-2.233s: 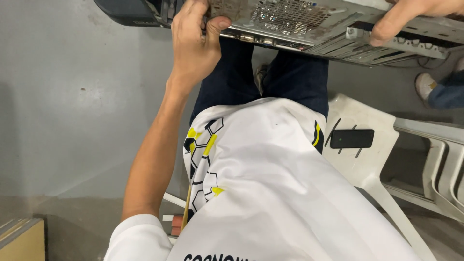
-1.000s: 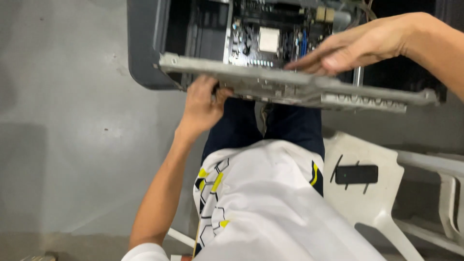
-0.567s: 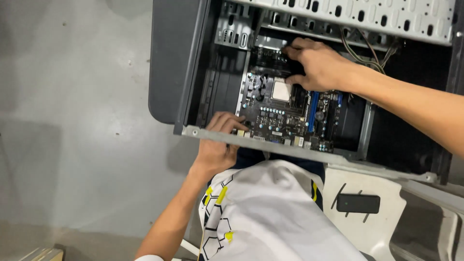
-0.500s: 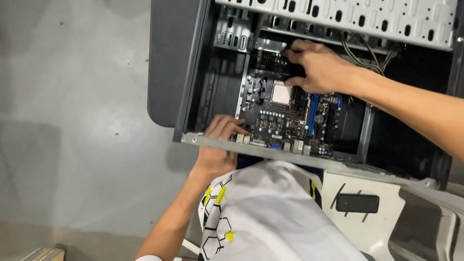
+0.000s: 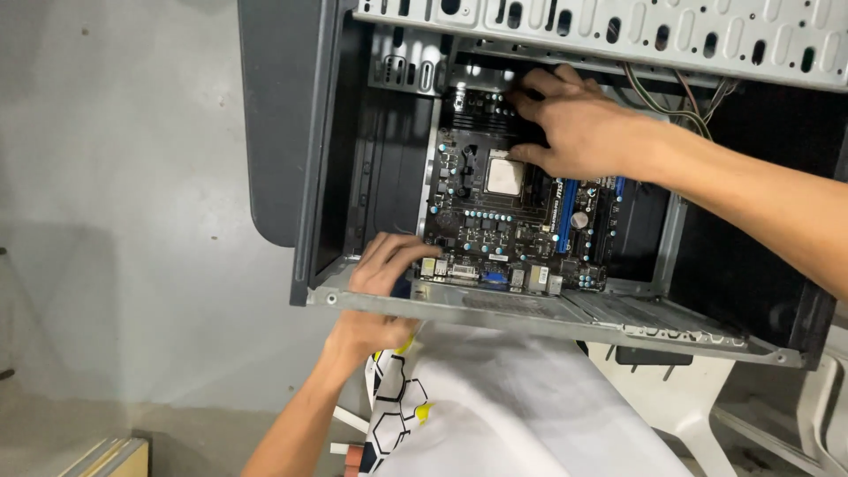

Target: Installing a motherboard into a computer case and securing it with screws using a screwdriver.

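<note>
Right hand [image 5: 574, 124]: reaches in from the right side of the view, palm down, fingers loosely spread and slightly curled, tips resting on the upper part of the dark green-black circuit board studded with small capacitors [image 5: 517, 225]. Nothing is pinched or enclosed in it; the fingertips lie just above and beside the square silver processor [image 5: 503, 175] seated near the board's centre. Blue slots [image 5: 565, 212] run along the board just below the wrist.

Left hand [image 5: 382, 269]: comes up from below, fingers bent over the near metal lip of the case, tips touching the lower left corner of the board beside the row of silver rear connectors [image 5: 490, 276]. The grip is partly curled, not a fist; whether it bears the weight of the case cannot be told.

The board lies flat inside an open dark grey steel computer case [image 5: 283, 132], between the two hands. A perforated bare-metal drive cage [image 5: 618, 31] crosses the top of the case, and a bundle of thin coloured wires [image 5: 680, 97] runs behind the right forearm.

Below the case: the person's white shirt with a black and yellow hexagon pattern [image 5: 495, 406], and a white plastic chair [image 5: 689, 415] to the right. The surroundings are a plain grey concrete floor [image 5: 115, 221]; a pale wooden edge [image 5: 110, 455] shows at the lower left corner.
</note>
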